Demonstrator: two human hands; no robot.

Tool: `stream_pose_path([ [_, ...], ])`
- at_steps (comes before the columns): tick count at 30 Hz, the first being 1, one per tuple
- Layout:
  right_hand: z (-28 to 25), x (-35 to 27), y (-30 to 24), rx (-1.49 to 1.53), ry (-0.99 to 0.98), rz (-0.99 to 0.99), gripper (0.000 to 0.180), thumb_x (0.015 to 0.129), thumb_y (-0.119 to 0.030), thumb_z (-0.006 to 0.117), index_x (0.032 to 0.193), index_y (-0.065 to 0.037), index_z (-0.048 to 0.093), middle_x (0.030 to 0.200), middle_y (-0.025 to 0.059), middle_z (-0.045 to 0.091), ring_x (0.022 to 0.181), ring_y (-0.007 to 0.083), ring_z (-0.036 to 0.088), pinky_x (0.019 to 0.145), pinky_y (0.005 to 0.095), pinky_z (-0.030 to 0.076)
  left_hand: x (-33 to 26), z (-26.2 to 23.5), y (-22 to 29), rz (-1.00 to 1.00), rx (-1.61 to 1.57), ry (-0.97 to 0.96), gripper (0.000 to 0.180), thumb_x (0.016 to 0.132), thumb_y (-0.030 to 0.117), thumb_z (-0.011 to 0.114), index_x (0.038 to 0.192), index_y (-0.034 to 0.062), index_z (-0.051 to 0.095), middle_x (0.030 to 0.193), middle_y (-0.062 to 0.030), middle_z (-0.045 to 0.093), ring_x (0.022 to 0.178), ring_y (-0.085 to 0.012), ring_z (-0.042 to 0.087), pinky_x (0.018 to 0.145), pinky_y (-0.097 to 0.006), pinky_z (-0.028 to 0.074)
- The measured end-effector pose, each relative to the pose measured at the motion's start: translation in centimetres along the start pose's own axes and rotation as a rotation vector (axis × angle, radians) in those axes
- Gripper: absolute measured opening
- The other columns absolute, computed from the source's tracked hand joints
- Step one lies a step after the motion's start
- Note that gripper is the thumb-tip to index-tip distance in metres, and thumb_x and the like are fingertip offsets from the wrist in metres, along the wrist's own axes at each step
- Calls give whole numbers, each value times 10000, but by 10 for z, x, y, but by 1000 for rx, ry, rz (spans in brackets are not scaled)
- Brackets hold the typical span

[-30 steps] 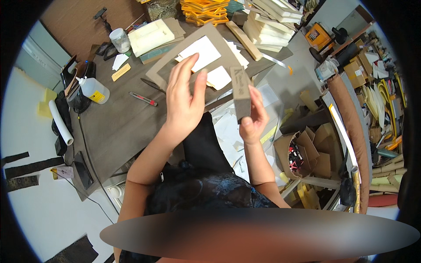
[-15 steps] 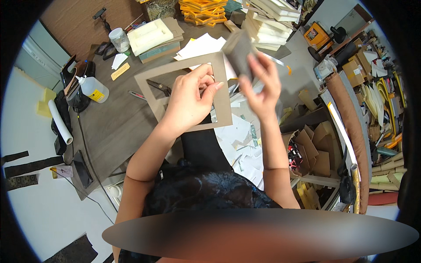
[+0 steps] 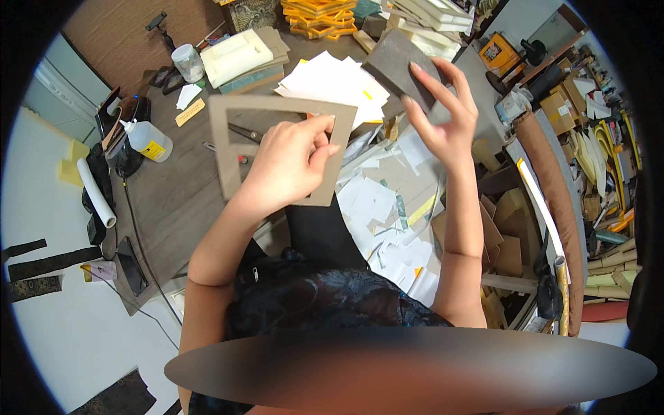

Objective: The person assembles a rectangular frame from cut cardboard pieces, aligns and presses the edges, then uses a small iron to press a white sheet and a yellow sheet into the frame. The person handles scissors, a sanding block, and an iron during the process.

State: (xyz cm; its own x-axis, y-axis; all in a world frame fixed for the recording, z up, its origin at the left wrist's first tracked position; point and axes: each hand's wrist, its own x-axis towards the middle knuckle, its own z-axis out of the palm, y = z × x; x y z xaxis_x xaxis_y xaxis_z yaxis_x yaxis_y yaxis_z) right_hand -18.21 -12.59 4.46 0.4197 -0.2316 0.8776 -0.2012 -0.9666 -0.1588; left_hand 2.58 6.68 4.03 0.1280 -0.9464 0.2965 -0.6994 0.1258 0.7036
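My left hand [image 3: 294,158] is closed on the right side of a flat grey-brown board frame [image 3: 280,104], a rectangle with a large window cut through it. The frame hangs tilted over the table's front edge. At the upper right, my right hand [image 3: 446,114] has its thumb and fingertips on a dark grey rectangular block [image 3: 400,68]. Whether the block touches the table's edge I cannot tell. Seen through the frame's window are dark scissors [image 3: 245,133]. A small cutter [image 3: 209,146] lies just left of the frame.
White paper sheets [image 3: 328,83] lie beyond the frame. A glue bottle [image 3: 149,140] and a lidded jar [image 3: 187,63] stand on the left. Foam pieces [image 3: 238,55] and yellow frames [image 3: 321,15] are stacked at the back. Paper scraps [image 3: 373,207] cover the floor below; cardboard boxes [image 3: 510,214] stand right.
My right hand has moved away to the right with the dark block, off the frame's edge. The frame in my left hand has shifted slightly left and turned.
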Motion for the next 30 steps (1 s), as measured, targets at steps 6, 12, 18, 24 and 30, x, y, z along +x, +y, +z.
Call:
stream_pose_path([
  [6, -9, 10, 5, -36, -174, -44, 460, 751, -244, 846, 1203, -174, 797, 1236, 165, 679, 1119, 330, 665, 950, 419, 540, -4, -3, 1, 99, 45, -73, 301, 872, 89, 723, 1147, -20, 662, 805, -182, 709, 775, -397, 695, 698, -439, 529],
  [12, 0, -2, 0, 113, -235, 210, 435, 802, -180, 830, 1228, -111, 776, 1243, 165, 687, 1134, 308, 670, 969, 395, 530, -9, -7, 10, 96, 112, -147, 256, 872, 73, 717, 1112, -1, 670, 808, -193, 701, 767, -423, 684, 690, -467, 529],
  [18, 13, -36, -38, 1310, -415, 344, 629, 796, -328, 801, 1303, 32, 701, 1330, 210, 659, 1281, 343, 595, 1124, 453, 425, -8, -11, -3, 186, 273, -143, 171, 839, 62, 699, 1005, 18, 702, 781, -207, 696, 784, -426, 692, 681, -515, 545],
  [24, 27, -63, -62, 1161, -233, 403, 605, 802, -237, 837, 1307, 62, 688, 1373, 229, 593, 1277, 317, 581, 1098, 428, 449, -11, -10, -15, 344, 375, 46, 141, 806, -43, 626, 937, -35, 679, 1103, -205, 699, 902, -414, 686, 799, -500, 568],
  [30, 61, -105, -86, 1175, 16, 424, 619, 825, -227, 852, 1337, 63, 660, 1443, 252, 522, 1342, 329, 529, 1134, 429, 416, -13, 15, -21, -67, -694, 392, 387, 1073, 60, 551, 1432, -67, 486, 1390, -211, 622, 1202, -240, 665, 942, -347, 570],
])
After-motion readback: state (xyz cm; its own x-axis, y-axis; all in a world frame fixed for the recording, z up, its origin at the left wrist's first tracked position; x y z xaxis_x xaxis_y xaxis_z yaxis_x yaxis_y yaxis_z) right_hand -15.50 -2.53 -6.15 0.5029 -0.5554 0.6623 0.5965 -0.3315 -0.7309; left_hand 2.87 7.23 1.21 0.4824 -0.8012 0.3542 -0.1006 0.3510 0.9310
